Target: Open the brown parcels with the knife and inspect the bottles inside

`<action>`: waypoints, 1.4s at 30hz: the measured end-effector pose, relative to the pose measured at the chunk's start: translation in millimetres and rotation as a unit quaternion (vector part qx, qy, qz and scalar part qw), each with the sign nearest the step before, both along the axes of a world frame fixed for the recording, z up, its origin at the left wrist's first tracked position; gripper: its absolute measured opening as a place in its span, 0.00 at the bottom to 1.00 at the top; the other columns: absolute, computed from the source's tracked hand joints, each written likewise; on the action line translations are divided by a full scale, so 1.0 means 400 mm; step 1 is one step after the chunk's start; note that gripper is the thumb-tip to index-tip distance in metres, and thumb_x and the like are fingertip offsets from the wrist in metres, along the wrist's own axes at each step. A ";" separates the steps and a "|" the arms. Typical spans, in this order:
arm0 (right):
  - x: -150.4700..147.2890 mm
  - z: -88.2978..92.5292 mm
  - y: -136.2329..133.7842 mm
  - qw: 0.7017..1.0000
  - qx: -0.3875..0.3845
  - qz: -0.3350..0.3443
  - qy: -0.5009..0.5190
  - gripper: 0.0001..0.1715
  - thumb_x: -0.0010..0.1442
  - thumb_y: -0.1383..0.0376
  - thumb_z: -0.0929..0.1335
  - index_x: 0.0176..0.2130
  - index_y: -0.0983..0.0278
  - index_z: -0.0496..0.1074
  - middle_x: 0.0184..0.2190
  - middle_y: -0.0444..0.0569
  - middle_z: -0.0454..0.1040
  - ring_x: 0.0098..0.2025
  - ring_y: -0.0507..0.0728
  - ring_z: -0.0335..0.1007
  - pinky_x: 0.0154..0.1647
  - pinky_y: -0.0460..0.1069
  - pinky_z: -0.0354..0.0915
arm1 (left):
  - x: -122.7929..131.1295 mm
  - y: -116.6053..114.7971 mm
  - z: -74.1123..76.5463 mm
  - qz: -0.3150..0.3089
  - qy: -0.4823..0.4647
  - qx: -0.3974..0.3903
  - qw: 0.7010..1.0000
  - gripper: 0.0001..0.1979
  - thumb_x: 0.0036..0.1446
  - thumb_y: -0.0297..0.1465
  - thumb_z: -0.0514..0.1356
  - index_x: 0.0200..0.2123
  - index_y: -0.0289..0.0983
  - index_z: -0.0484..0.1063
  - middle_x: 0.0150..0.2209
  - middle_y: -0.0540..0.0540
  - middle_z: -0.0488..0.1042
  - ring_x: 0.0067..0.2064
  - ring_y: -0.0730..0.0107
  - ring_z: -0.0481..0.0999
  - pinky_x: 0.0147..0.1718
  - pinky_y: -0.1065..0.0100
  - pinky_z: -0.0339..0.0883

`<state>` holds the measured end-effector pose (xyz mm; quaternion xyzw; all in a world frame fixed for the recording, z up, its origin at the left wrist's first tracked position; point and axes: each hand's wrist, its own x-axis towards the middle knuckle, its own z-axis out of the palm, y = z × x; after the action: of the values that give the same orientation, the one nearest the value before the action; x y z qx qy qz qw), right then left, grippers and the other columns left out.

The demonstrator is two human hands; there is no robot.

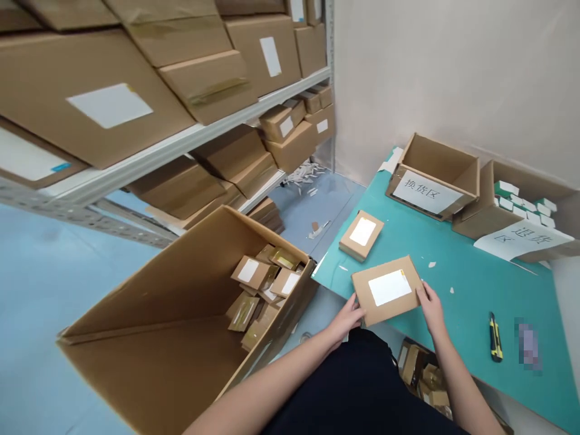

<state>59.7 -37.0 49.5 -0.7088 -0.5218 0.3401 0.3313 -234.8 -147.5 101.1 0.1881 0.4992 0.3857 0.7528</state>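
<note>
A flat cardboard parcel [386, 289] with a white label lies at the near edge of the green table [471, 290]. My left hand [348, 316] grips its near left corner, fingers curled on the edge. Along the parcel's right side rests my right hand [430, 308], fingers closed against it. A second, smaller labelled parcel [361, 234] lies farther back on the table, apart from both hands.
A big open carton [181, 314] on the floor at left holds several small parcels. Two open cartons, one [432, 176] and another [516, 211], carry paper signs at the table's back. A yellow utility knife [495, 337] lies at right. Shelves [181, 142] of boxes stand at left.
</note>
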 end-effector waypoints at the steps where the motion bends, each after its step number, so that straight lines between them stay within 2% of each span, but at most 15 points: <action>1: 0.021 -0.009 0.049 1.000 0.004 0.005 -0.005 0.43 0.51 0.38 0.68 0.51 0.67 0.79 0.54 0.62 0.77 0.58 0.71 0.70 0.62 0.64 0.62 | 0.025 0.033 -0.004 -0.008 0.001 -0.010 1.000 0.41 0.52 0.36 0.64 0.69 0.51 0.57 0.66 0.45 0.68 0.65 0.49 0.66 0.56 0.52 0.64; 6: 0.068 -0.046 0.301 0.997 0.007 0.070 -0.017 0.42 0.50 0.37 0.67 0.45 0.67 0.81 0.48 0.63 0.79 0.53 0.70 0.73 0.60 0.66 0.63 | 0.123 0.161 -0.034 -0.008 -0.017 -0.030 0.999 0.40 0.54 0.37 0.63 0.69 0.55 0.54 0.68 0.47 0.65 0.69 0.52 0.61 0.59 0.50 0.60; 11: 0.018 -0.092 0.496 0.991 0.008 0.130 -0.018 0.32 0.53 0.42 0.68 0.40 0.65 0.82 0.42 0.59 0.80 0.48 0.67 0.74 0.56 0.63 0.66 | 0.172 0.239 -0.085 0.037 -0.061 -0.058 0.996 0.43 0.52 0.38 0.65 0.69 0.55 0.53 0.70 0.45 0.60 0.71 0.49 0.58 0.60 0.49 0.60; 16: -0.057 -0.150 0.607 0.986 0.002 0.165 -0.003 0.27 0.53 0.47 0.70 0.42 0.65 0.81 0.41 0.55 0.80 0.46 0.63 0.73 0.55 0.61 0.66 | 0.202 0.303 -0.146 0.070 -0.067 -0.106 0.990 0.48 0.48 0.38 0.69 0.70 0.52 0.52 0.73 0.42 0.53 0.72 0.44 0.55 0.61 0.49 0.62; 19: -0.086 -0.172 0.641 0.986 0.011 0.168 0.000 0.28 0.53 0.49 0.70 0.43 0.67 0.80 0.44 0.56 0.78 0.49 0.63 0.71 0.58 0.61 0.64 | 0.213 0.326 -0.171 0.077 -0.061 -0.111 0.989 0.48 0.48 0.39 0.68 0.70 0.51 0.51 0.73 0.42 0.52 0.72 0.44 0.55 0.61 0.49 0.62; 22: -0.099 -0.175 0.654 0.985 0.019 0.171 0.002 0.27 0.54 0.50 0.70 0.44 0.66 0.79 0.44 0.56 0.76 0.50 0.63 0.69 0.60 0.61 0.62 | 0.214 0.332 -0.186 0.085 -0.065 -0.103 0.989 0.46 0.50 0.40 0.68 0.70 0.49 0.52 0.73 0.41 0.52 0.70 0.46 0.58 0.60 0.50 0.63; 26: -0.096 -0.158 0.648 0.986 0.031 0.162 -0.008 0.28 0.54 0.50 0.69 0.46 0.67 0.78 0.48 0.59 0.74 0.53 0.64 0.67 0.62 0.61 0.60 | 0.198 0.319 -0.188 0.072 -0.047 -0.106 0.991 0.48 0.50 0.41 0.69 0.71 0.47 0.52 0.73 0.37 0.53 0.70 0.45 0.59 0.61 0.49 0.63; 29: -0.088 -0.133 0.618 0.991 0.075 0.110 -0.030 0.31 0.57 0.50 0.66 0.52 0.68 0.75 0.53 0.62 0.71 0.58 0.65 0.64 0.64 0.62 0.58 | 0.170 0.288 -0.176 0.071 -0.018 -0.107 0.992 0.50 0.49 0.41 0.71 0.71 0.45 0.53 0.71 0.35 0.57 0.69 0.44 0.62 0.60 0.50 0.64; 31: -0.089 -0.110 0.575 0.990 0.113 0.074 -0.039 0.32 0.60 0.51 0.63 0.55 0.68 0.74 0.55 0.63 0.70 0.60 0.65 0.63 0.65 0.62 0.57 | 0.139 0.252 -0.163 0.082 0.000 -0.098 0.992 0.48 0.47 0.41 0.72 0.70 0.44 0.57 0.69 0.35 0.61 0.67 0.44 0.65 0.58 0.50 0.66; 33: -0.101 -0.082 0.511 0.987 0.140 0.067 -0.039 0.33 0.61 0.51 0.62 0.56 0.68 0.73 0.56 0.64 0.69 0.60 0.66 0.64 0.65 0.62 0.57 | 0.097 0.205 -0.147 0.096 0.018 -0.084 0.992 0.44 0.47 0.42 0.72 0.67 0.44 0.62 0.66 0.35 0.65 0.64 0.46 0.69 0.57 0.51 0.67; 36: -0.143 -0.035 0.388 0.982 0.160 0.094 -0.028 0.32 0.61 0.51 0.61 0.55 0.67 0.74 0.54 0.62 0.71 0.59 0.66 0.66 0.64 0.63 0.58 | 0.014 0.115 -0.123 0.119 0.041 -0.069 0.990 0.37 0.50 0.43 0.71 0.62 0.43 0.68 0.62 0.37 0.71 0.60 0.51 0.72 0.56 0.54 0.68; 42: -0.301 0.037 0.138 0.969 0.151 0.195 0.022 0.31 0.63 0.49 0.63 0.55 0.66 0.74 0.55 0.61 0.74 0.59 0.65 0.68 0.64 0.63 0.61 | -0.176 -0.103 -0.089 0.222 0.068 -0.049 0.971 0.27 0.50 0.45 0.70 0.53 0.43 0.75 0.56 0.38 0.75 0.55 0.55 0.76 0.53 0.55 0.68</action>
<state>-60.9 18.1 64.5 -0.5275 -0.6879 0.3310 0.3728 -305.1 -188.7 65.4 0.0612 0.5969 0.5048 0.6206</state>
